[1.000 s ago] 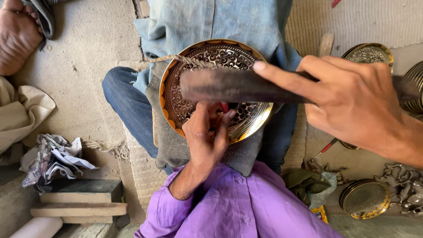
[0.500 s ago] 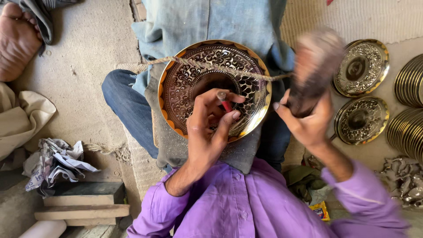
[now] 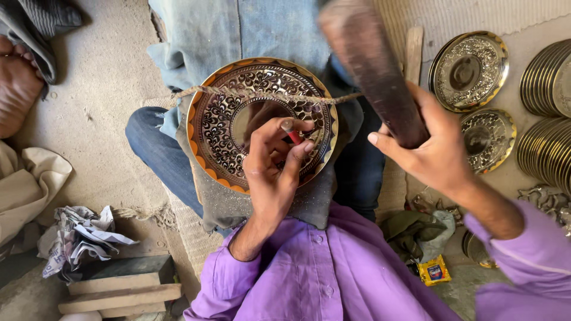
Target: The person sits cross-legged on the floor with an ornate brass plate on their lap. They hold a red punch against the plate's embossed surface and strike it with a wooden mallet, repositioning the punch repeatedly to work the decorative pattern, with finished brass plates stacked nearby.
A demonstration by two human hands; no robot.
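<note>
Left hand pinches a small red-tipped chisel between thumb and fingers, tip down on the engraved brass plate, which sits on the lap on a grey cloth with a rope stretched across its upper part. Right hand is wrapped tight around a dark wooden mallet, raised and blurred, to the right of the plate. Farther right, 2 engraved plates and stacked plates lie on the floor; crumpled paper lies at lower left.
</note>
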